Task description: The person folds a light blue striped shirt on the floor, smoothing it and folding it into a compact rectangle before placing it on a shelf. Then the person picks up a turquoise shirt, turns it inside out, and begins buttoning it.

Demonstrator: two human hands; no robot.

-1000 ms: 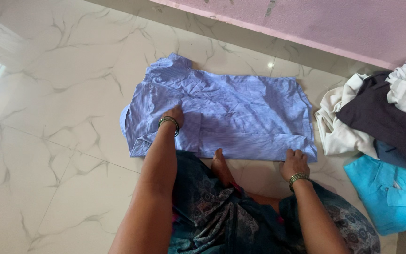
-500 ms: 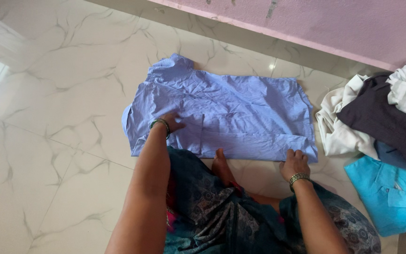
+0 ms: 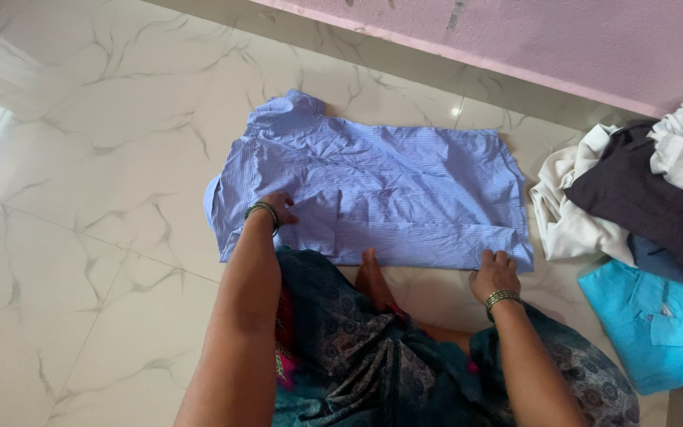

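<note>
A blue striped shirt [image 3: 373, 190] lies flat on the white floor [image 3: 81, 158], partly folded, with its collar toward the pink wall [image 3: 515, 32]. It is in the middle of the view, just in front of the person's knees.

The left hand [image 3: 278, 209] rests on the near left part of the shirt. Its arm reaches straight out from the body, and a green bangle sits on the wrist. The fingers lie on the cloth, but most of them are hidden behind the wrist, so you cannot tell if they are spread or pinching.

The right hand [image 3: 493, 271] is at the near right corner of the shirt. Its fingers are close together and curl onto the edge of the cloth. This wrist has a bangle too.

A bare foot [image 3: 373, 281] pokes out between the two arms and touches the near edge of the shirt. A dark patterned dress [image 3: 357, 356] covers the legs.

To the right is a pile of clothes [image 3: 634, 190], white and dark, with a bright blue shirt [image 3: 658, 328] just beside it. Both are cut off by the side of the view.
</note>
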